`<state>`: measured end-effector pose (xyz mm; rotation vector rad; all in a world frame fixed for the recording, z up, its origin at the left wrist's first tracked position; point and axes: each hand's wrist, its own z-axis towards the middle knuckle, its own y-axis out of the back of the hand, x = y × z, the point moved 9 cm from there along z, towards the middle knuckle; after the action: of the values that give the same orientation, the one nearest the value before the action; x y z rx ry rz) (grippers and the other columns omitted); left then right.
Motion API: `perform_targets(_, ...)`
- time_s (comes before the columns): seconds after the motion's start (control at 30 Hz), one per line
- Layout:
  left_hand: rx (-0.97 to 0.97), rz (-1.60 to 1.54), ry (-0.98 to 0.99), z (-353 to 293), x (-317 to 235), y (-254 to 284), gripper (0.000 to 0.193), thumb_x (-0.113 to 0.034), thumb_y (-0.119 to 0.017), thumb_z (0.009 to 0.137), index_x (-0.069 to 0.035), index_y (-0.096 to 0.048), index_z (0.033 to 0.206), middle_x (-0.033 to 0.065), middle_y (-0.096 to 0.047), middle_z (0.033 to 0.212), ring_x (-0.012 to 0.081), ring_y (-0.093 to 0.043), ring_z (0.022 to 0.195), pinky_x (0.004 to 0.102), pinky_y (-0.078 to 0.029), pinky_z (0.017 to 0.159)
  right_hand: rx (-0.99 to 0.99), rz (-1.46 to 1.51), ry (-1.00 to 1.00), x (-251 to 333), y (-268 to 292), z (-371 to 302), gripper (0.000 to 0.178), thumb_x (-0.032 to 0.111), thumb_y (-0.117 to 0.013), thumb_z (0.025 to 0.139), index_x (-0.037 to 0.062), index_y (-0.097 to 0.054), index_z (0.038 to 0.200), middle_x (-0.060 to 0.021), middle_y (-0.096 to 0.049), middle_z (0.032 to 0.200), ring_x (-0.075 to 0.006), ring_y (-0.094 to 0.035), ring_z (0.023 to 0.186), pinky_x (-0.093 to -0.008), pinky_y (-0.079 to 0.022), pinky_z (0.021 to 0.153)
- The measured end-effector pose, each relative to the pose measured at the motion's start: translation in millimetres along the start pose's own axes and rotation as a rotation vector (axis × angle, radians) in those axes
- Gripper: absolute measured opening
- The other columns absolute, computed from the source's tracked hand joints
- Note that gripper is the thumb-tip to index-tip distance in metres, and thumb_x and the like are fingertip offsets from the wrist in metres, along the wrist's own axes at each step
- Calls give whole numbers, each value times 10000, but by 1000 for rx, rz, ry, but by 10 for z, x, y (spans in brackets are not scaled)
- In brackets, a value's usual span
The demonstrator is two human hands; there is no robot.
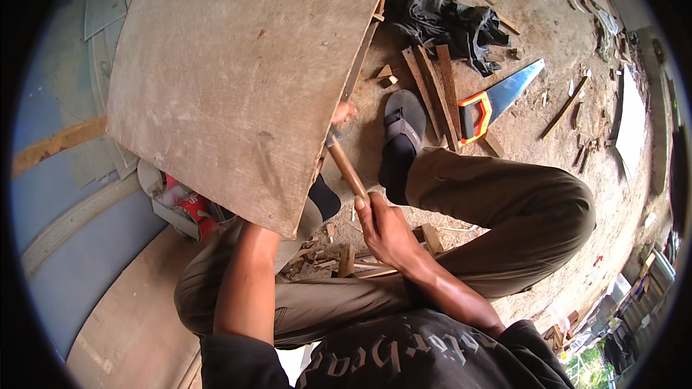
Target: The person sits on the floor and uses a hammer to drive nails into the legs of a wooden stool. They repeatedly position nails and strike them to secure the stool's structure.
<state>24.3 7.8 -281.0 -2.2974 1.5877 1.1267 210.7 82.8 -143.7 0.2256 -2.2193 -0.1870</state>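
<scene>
A large bare plywood sheet [231, 79] is tilted up in front of me and fills the upper left. My left forearm runs up behind its lower edge, so most of my left hand [343, 112] is hidden. Only its fingertips show, at the sheet's right edge. My right hand [380, 225] is closed around the wooden handle of a hammer [347, 167]. The handle slants up to the left, and its head sits at the sheet's right edge just below my left fingertips.
My foot in a black sandal [402, 128] rests on the dirt ground beside several wooden strips [432, 86]. An orange-handled handsaw [497, 101] and a black cloth [447, 21] lie beyond them. Wood offcuts [339, 259] lie between my legs. A red and white container [189, 207] sits lower left.
</scene>
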Motion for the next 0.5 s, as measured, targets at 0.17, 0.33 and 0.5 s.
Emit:
perform_targets(0.17,-16,-22,1,-20,16,-17,388,-306,-444,1022,8,-605,1186,148,-584,1217,225,-539,1153,334,-397,1016,-122,180,175,144,118,-76,300,259,-450,1043,-40,-469,1026,-281,-573,612,-523,-598,645,-513,-443,527)
perform_targets(0.33,-10,-11,-6,-2,18,-25,399,-318,-449,1029,7,-600,1203,159,-589,1238,233,-543,1166,339,-405,1014,-68,-2,24,-102,39,48,342,281,-440,1048,-47,-472,956,-317,-566,619,-533,-588,638,-554,-432,539)
perform_targets(0.5,-14,8,-13,4,-29,-28,410,-331,-455,1035,7,-594,1221,171,-593,1259,241,-548,1180,344,-414,1011,-44,-231,40,-114,7,68,374,306,-436,1060,-30,-484,903,-187,-570,611,-339,-599,542,-418,-435,513)
